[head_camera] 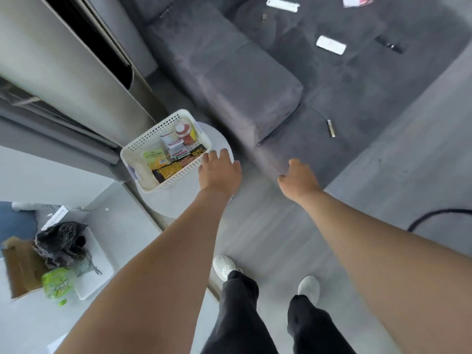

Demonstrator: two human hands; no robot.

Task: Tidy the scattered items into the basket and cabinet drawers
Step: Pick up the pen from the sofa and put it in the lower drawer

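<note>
A white perforated basket (143, 145) stands on a small round white table (219, 139) beside the sofa. It holds snack packets, small boxes and a red-lidded jar (181, 129). My left hand (219, 169) hovers just right of the basket, fingers relaxed and empty. My right hand (299, 178) reaches over the floor by the sofa's front edge, also empty. On the grey sofa (242, 80) lie scattered items: a small metal cylinder (331, 128), two white flat devices (330, 44) (282, 4), a dark remote (389, 44) and a red-and-white packet (356, 0).
A tall cream appliance (76, 72) stands left of the basket. At lower left a white bin (97, 277) holds a black bag, cardboard and a green packet. A black cable (434, 215) lies on the floor at right. My legs and white shoes are below.
</note>
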